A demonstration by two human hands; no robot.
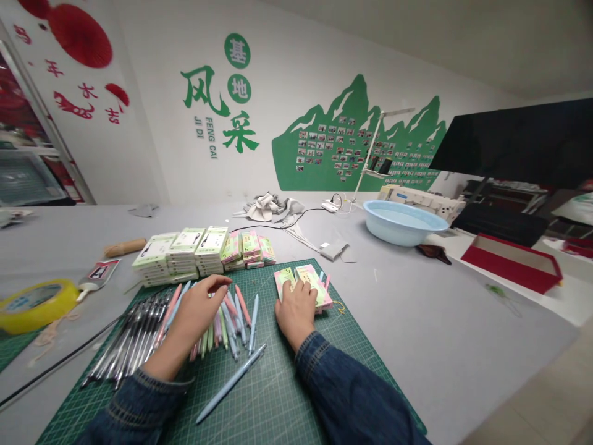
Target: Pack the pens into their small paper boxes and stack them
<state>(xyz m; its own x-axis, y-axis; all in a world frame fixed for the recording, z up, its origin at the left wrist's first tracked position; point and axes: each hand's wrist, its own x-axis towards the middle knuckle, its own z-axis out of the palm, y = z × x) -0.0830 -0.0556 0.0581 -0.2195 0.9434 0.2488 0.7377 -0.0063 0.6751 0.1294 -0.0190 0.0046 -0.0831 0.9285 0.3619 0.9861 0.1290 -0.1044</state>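
Observation:
My right hand lies over small pink-and-green boxes, its bent fingers on their tops and its thumb at the left side. Pen tips show just behind these boxes. My left hand hovers over loose pens, fingers loosely curved and thumb apart, with nothing visible in it. Pastel pens in pink, blue and green lie under and right of it. To its left is a row of clear pens with dark tips. One light blue pen lies apart on the green cutting mat.
Stacked white-and-green boxes and more pink-and-green boxes stand at the mat's back edge. Yellow tape and a glue tube are left. A blue basin, grey cloth and red box lie farther back.

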